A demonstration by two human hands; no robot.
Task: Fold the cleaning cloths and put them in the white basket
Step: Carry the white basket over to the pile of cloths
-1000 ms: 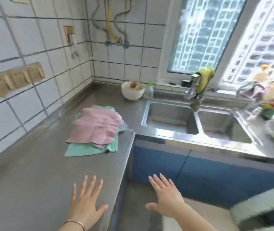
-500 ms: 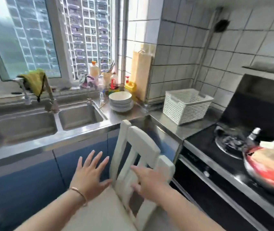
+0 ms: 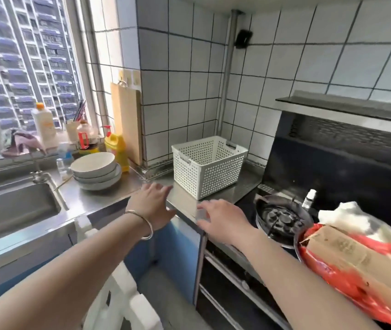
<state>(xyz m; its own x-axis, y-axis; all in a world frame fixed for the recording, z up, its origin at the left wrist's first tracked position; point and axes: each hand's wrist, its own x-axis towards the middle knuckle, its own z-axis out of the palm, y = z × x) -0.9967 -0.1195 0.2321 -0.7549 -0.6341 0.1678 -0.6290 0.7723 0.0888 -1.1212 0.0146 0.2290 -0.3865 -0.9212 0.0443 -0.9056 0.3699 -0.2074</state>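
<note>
Inspector A: What is recorded of the surface and the room, from the left?

Inspector B: A steel sink [image 3: 15,206] is set into a steel counter [image 3: 108,195] under a window. Stacked bowls [image 3: 95,170] are seen beside it, with bottles behind and a wooden cutting board [image 3: 126,122] leaned upright on the tiled wall. A gas burner [image 3: 282,217] is set into the black hob at right, and a red bag [image 3: 347,277] with a cardboard box is seen at the right edge.

Inspector A: Edges and open room?

Inspector B: Bare counter is noted between the bowls and the white basket [image 3: 208,166]. The counter's front corner lies under the hands. A white chair back [image 3: 118,296] is seen low, in front of the blue cabinets.

Inspector A: The hands?

Inspector B: The left hand [image 3: 152,204], a bangle at its wrist, is held over the counter edge, fingers straight and holding nothing. The right hand [image 3: 223,221] is held just beside it, fingers loosely spread, empty.

Inspector A: The basket?

Inspector B: It is perforated and rectangular, stood upright in the tiled corner beside the hob, just beyond both hands and untouched. No cloth is seen inside.
</note>
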